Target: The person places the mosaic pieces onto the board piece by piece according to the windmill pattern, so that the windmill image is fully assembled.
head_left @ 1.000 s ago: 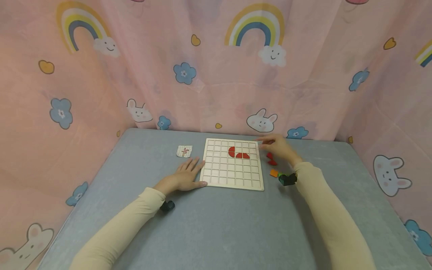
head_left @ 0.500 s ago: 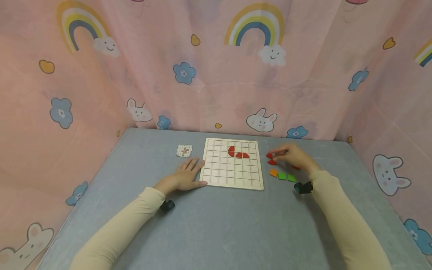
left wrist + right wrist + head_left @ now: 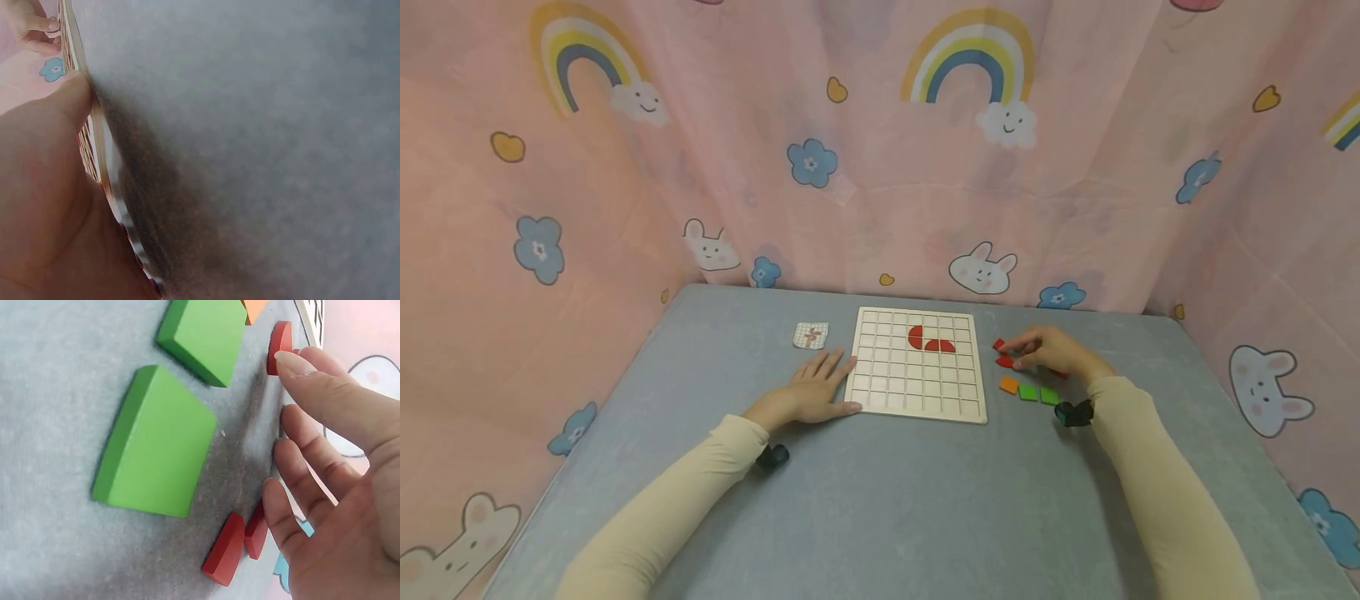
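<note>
My left hand [image 3: 808, 396] lies spread at the left side of a square wooden grid board [image 3: 917, 383], its thumb on the near left corner. In the left wrist view the thumb [image 3: 72, 100] presses the board's edge. Red quarter-round pieces [image 3: 938, 346] form two half-circles on the grid. Right of the board my right hand [image 3: 1056, 350] hovers low, index finger and thumb at two loose red pieces [image 3: 1004, 362]. The right wrist view has the thumb tip overlapping one red piece [image 3: 279, 344]; the other fingers are loosely bent. More red pieces [image 3: 225, 550] lie under the hand.
Two green squares [image 3: 1028, 392] and an orange square [image 3: 1008, 384] lie in a row nearer me, right of the board. A small pattern card [image 3: 810, 336] with a pinwheel figure is left of it. A pink printed curtain [image 3: 880, 208] surrounds the grey table [image 3: 880, 508].
My right hand has come back from the board's far right corner to the loose red pieces, uncovering the green squares. Its thumb has lowered slightly toward the nearer piece. The left hand stays put.
</note>
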Tool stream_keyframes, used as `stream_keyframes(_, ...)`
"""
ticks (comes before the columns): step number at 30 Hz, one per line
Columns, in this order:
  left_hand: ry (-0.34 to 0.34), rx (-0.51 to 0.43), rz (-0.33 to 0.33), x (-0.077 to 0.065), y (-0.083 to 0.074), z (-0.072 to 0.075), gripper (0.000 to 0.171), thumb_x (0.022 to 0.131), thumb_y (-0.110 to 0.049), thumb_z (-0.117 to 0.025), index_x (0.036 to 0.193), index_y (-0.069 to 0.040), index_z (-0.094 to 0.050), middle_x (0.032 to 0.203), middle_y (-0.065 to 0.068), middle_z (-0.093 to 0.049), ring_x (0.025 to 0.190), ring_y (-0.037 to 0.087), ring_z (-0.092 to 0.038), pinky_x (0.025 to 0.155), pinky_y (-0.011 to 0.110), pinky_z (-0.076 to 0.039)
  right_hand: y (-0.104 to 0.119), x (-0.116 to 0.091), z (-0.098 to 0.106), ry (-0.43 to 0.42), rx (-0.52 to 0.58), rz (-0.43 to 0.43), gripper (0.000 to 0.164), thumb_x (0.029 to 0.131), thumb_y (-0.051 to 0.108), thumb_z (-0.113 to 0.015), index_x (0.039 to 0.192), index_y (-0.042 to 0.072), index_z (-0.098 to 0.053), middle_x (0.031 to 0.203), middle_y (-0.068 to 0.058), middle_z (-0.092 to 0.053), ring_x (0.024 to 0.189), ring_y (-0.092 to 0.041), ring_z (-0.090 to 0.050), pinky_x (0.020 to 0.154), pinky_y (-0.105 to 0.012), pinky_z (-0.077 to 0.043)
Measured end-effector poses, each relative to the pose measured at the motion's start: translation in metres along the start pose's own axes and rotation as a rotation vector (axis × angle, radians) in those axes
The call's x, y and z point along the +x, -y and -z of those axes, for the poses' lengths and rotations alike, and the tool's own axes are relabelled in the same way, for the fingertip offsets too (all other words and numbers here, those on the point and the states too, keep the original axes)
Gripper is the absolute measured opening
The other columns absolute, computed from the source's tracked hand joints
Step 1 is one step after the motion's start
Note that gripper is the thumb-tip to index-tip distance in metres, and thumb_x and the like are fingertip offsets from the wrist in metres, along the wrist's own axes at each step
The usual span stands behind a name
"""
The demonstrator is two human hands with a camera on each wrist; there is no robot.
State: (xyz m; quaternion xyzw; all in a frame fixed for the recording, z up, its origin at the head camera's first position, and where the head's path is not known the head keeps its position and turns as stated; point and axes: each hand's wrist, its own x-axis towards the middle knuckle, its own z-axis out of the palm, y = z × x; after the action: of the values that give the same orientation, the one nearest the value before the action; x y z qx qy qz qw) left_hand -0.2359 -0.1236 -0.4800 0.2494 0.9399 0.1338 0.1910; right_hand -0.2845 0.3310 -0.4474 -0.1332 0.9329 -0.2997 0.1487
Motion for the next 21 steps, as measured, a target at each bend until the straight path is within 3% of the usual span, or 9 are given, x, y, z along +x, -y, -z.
stream_keyframes(15,-0.001,-0.013,-0.016,-0.0034,-0.0025,0.0027,0.092,0.108,-0.057,-0.052,0.172,-0.013,-0.004,0.178,0.02,0.004,0.163,0.043,0.007,0.13,0.061,-0.001,0.0005,0.0023,-0.0023,0.016,0.021,-0.034,0.036,0.094,0.013,-0.08,0.13,0.006,-0.077,0.132,-0.023,-0.062,0.109,-0.032,-0.052,0.096,-0.047,-0.046)
stream_keyframes(21,-0.003,-0.014,-0.018,-0.0013,0.0004,0.0003,0.092,0.108,-0.056,-0.052,0.172,-0.013,-0.004,0.178,0.019,0.006,0.163,0.043,0.007,0.129,0.062,-0.001,-0.0016,0.0025,-0.0031,0.007,0.021,-0.028,0.037,0.094,0.013,-0.08,0.13,0.004,-0.076,0.136,-0.025,-0.062,0.114,-0.036,-0.055,0.102,-0.057,-0.047)
